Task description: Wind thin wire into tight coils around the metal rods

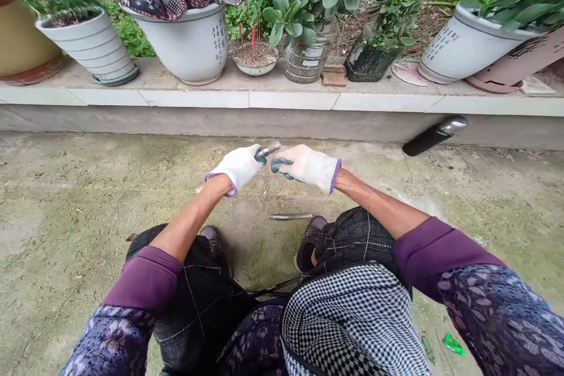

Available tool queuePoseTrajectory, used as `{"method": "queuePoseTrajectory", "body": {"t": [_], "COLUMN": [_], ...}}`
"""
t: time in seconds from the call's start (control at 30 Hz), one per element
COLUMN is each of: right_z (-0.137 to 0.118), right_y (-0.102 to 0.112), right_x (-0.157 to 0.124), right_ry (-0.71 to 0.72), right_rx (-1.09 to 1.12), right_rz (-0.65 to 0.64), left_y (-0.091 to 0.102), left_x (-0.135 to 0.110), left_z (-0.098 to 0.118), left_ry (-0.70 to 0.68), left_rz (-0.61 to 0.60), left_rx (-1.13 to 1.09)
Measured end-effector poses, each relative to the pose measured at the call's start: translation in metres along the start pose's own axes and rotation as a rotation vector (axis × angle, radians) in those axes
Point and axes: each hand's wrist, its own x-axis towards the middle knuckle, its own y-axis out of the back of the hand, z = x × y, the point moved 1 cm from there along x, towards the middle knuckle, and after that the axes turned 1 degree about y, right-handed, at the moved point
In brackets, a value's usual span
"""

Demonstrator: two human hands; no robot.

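My left hand (241,164), in a white glove with dark-coated fingers, is closed around a short metal rod (269,150) with a ridged, thread-like section. The rod's free end points right and slightly up, towards my other hand. My right hand (304,164), gloved the same way, hovers just beside that end with its fingers bent and a little apart; nothing shows between them. On the ground below, between my shoes, lies a second similar metal rod (291,217), shiny and ridged at its left part and duller at its right.
Ahead runs a low tiled ledge (291,100) carrying potted plants, a white pot (185,41) heaped with clothes and a bowl of red sticks (255,59). A black flask (434,136) leans against it at right. A green wrapper (453,344) lies on the ground.
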Motion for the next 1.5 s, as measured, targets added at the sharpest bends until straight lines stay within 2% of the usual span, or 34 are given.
{"method": "queuePoseTrajectory", "body": {"t": [0.1, 0.2, 0.37, 0.47, 0.6, 0.7, 0.77, 0.83, 0.97, 1.07, 1.17, 1.3, 1.4, 1.5], "right_z": [0.001, 0.018, 0.035, 0.034, 0.037, 0.038, 0.032, 0.020, -0.007, -0.017, -0.017, -0.011, -0.004, 0.001], "right_y": [0.009, 0.017, 0.009, -0.001, -0.005, 0.001, 0.006, 0.007, -0.010, -0.027, -0.031, -0.015, -0.005, -0.001], "right_x": [0.003, 0.011, 0.019, 0.022, 0.028, 0.030, 0.029, 0.026, 0.027, 0.035, 0.040, 0.032, 0.023, 0.020], "right_ry": [0.017, -0.038, -0.238, -0.228, -0.124, -0.040, -0.001, -0.002, -0.010, -0.088, -0.149, -0.122, -0.097, -0.079], "right_rx": [-0.067, -0.050, 0.138, 0.199, 0.081, -0.081, -0.138, -0.111, 0.000, -0.059, -0.037, 0.102, 0.079, -0.037], "right_rz": [0.086, 0.159, 0.070, 0.016, 0.009, 0.148, 0.305, 0.403, 0.328, 0.267, 0.314, 0.440, 0.430, 0.402], "left_y": [-0.006, -0.011, -0.010, -0.005, 0.004, 0.009, 0.010, 0.008, -0.006, -0.018, -0.020, -0.004, 0.012, 0.022], "left_x": [-0.004, -0.013, -0.025, -0.026, -0.020, -0.012, -0.006, 0.000, 0.009, 0.009, 0.004, -0.006, -0.013, -0.018], "left_z": [-0.006, -0.006, 0.006, 0.019, 0.032, 0.034, 0.033, 0.031, 0.030, 0.033, 0.037, 0.042, 0.040, 0.039], "left_ry": [-0.025, -0.031, -0.055, -0.087, -0.069, -0.050, -0.050, -0.055, -0.079, -0.103, -0.127, -0.151, -0.206, -0.206], "left_rz": [-0.066, -0.110, -0.205, -0.197, -0.163, -0.169, -0.126, -0.061, 0.040, 0.098, 0.111, 0.057, 0.088, 0.143], "left_rx": [0.240, 0.249, 0.190, 0.066, -0.218, -0.439, -0.554, -0.665, -0.873, -0.951, -0.914, -0.709, -0.503, -0.366]}}
